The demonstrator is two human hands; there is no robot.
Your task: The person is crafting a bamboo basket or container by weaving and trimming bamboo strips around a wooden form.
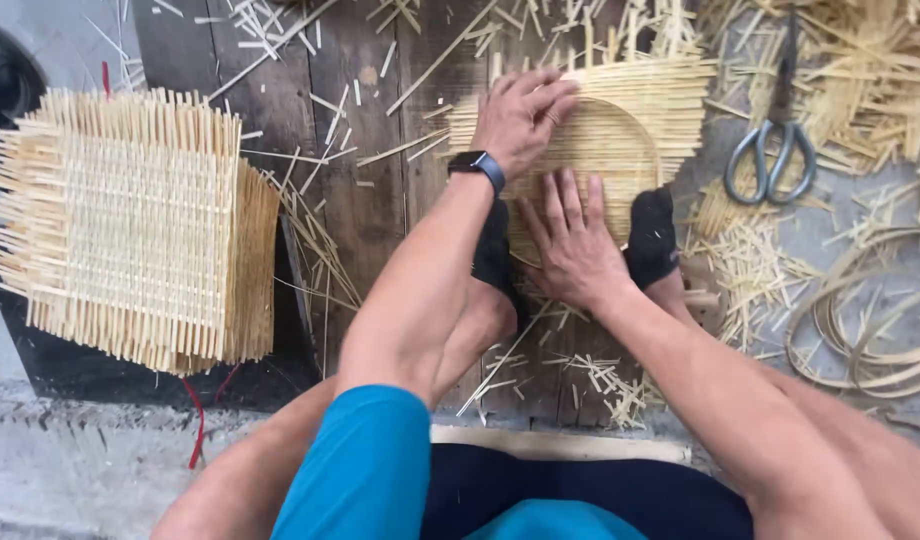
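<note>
A small woven bamboo mat (670, 100) lies on a dark wooden board (365, 215), with a round bamboo hoop (635, 130) resting on top of it. My left hand (520, 115), a dark watch on its wrist, presses on the mat's upper left part, fingers bent over the hoop's rim. My right hand (572, 245) lies flat on the mat's near edge with its fingers spread. Two feet in black socks (652, 235) pin the mat's near side, one on each side of my right hand. Neither hand grips anything.
A stack of larger woven bamboo mats (130, 220) sits at the left. Grey-handled scissors (775, 150) lie at the upper right among bamboo offcuts (870, 80). Coiled bamboo strips (870, 335) lie at the right. Short slivers litter the board and concrete floor.
</note>
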